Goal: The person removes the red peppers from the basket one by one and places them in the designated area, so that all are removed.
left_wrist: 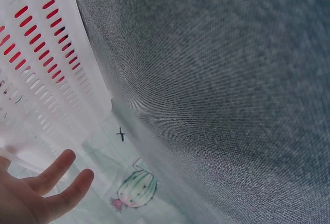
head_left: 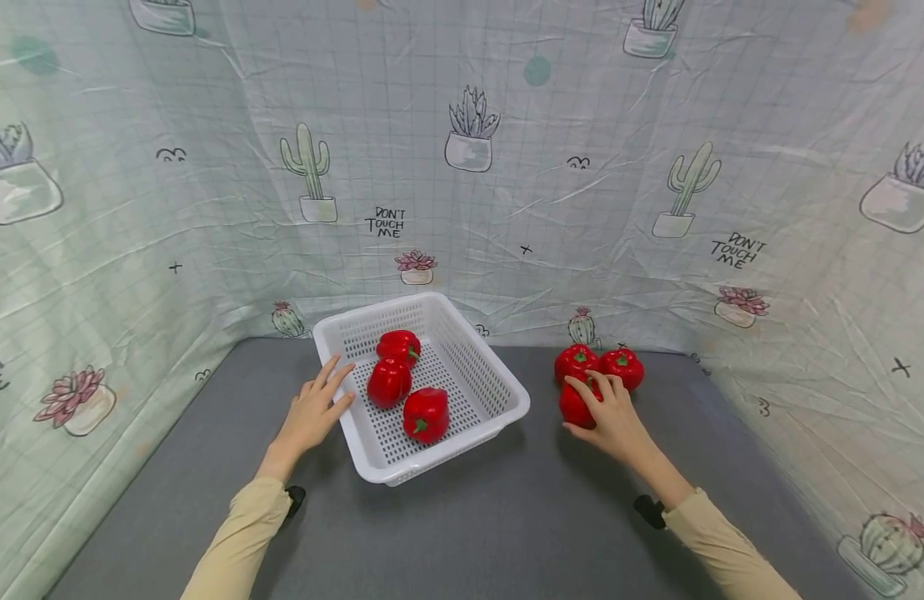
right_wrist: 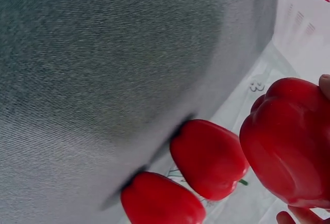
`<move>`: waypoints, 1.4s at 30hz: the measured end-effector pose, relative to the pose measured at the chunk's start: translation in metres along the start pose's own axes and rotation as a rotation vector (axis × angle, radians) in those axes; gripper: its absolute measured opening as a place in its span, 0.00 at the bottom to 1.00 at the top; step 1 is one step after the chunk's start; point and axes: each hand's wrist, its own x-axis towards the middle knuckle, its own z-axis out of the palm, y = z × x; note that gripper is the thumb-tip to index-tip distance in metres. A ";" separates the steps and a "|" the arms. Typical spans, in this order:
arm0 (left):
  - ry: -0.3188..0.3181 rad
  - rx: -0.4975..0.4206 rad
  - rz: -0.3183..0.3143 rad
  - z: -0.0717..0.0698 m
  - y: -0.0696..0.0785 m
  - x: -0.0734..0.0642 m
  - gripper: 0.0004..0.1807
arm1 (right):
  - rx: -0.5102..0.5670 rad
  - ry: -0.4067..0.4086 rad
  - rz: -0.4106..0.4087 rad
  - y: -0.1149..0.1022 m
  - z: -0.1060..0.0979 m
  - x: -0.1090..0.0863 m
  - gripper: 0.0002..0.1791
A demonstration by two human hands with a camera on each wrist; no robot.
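Our right hand (head_left: 617,423) held a pepper (head_left: 574,407), left hand (head_left: 310,414) loose by a basket (head_left: 454,446), over gray table (head_left: 462,533) near cactus cloth (head_left: 387,117).

You've got a dark gray, fabric-textured tabletop (head_left: 469,542), fine weave, plain color. Directly on it: at your 11–12 o'clock, a white perforated plastic basket (head_left: 448,450), open side up, set askew, one corner toward 7, another toward 3. Soft shadow on the tabletop under its near side. At your 2, near the far edge, two red bell peppers side by side, left one (head_left: 569,364) and right one (head_left: 628,373), both upright, green stems up. You can see their shadows on the weave. Basket and pair stand well apart.
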 end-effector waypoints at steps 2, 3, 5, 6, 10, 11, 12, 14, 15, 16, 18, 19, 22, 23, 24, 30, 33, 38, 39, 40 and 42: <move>-0.002 0.000 0.001 0.000 0.000 0.000 0.30 | 0.000 -0.013 0.003 0.002 0.001 -0.001 0.42; -0.003 0.000 0.001 0.000 0.000 0.000 0.30 | 0.000 -0.021 0.007 0.004 0.002 -0.002 0.42; -0.003 0.000 0.001 -0.001 0.001 0.000 0.30 | 0.001 -0.033 0.016 0.006 0.003 -0.003 0.42; -0.003 0.000 0.000 -0.001 0.001 0.000 0.30 | 0.000 -0.038 0.021 0.007 0.003 -0.003 0.42; -0.003 0.002 -0.005 0.000 0.001 0.000 0.31 | -0.013 -0.056 0.041 0.011 0.005 -0.004 0.41; -0.003 0.001 -0.006 0.000 0.001 0.000 0.31 | -0.016 -0.059 0.045 0.012 0.005 -0.004 0.41; -0.002 0.000 -0.007 0.000 0.001 0.000 0.31 | -0.020 -0.061 0.048 0.013 0.006 -0.004 0.41; -0.002 -0.003 -0.006 0.000 0.001 0.000 0.31 | -0.030 -0.066 0.055 0.015 0.008 -0.005 0.41; -0.002 -0.005 -0.005 0.000 0.001 0.000 0.31 | -0.035 -0.068 0.059 0.016 0.010 -0.005 0.40; -0.002 -0.004 -0.003 0.000 0.001 0.000 0.31 | -0.041 -0.068 0.060 0.018 0.011 -0.005 0.41; -0.001 -0.004 0.000 0.000 0.000 0.001 0.30 | -0.055 -0.067 0.064 0.021 0.014 -0.005 0.41; -0.001 -0.003 0.001 0.000 0.000 0.001 0.30 | -0.063 -0.065 0.065 0.022 0.015 -0.006 0.41; -0.001 -0.001 0.002 0.000 -0.001 0.001 0.30 | -0.079 -0.042 0.058 0.025 0.019 -0.006 0.41; -0.001 -0.002 0.002 0.000 -0.001 0.001 0.30 | -0.083 -0.034 0.057 0.026 0.020 -0.006 0.41; -0.001 -0.001 0.001 0.001 -0.001 0.001 0.30 | -0.085 -0.025 0.055 0.027 0.021 -0.006 0.41; 0.000 0.007 0.002 0.001 -0.001 0.001 0.31 | -0.097 -0.028 0.078 0.027 0.025 -0.004 0.41; 0.001 0.005 0.003 0.001 -0.001 0.001 0.31 | -0.101 -0.055 0.096 0.028 0.027 -0.003 0.41; 0.001 0.004 0.001 0.001 -0.001 0.001 0.31 | -0.106 -0.069 0.098 0.028 0.032 -0.001 0.40; 0.000 0.005 0.001 0.001 -0.001 0.001 0.31 | -0.108 -0.066 0.094 0.028 0.032 -0.001 0.40; 0.000 0.003 0.001 0.001 -0.002 0.001 0.31 | -0.110 -0.064 0.090 0.028 0.033 0.000 0.40; 0.000 0.003 0.001 0.001 -0.001 0.001 0.31 | -0.111 -0.061 0.085 0.027 0.034 0.001 0.40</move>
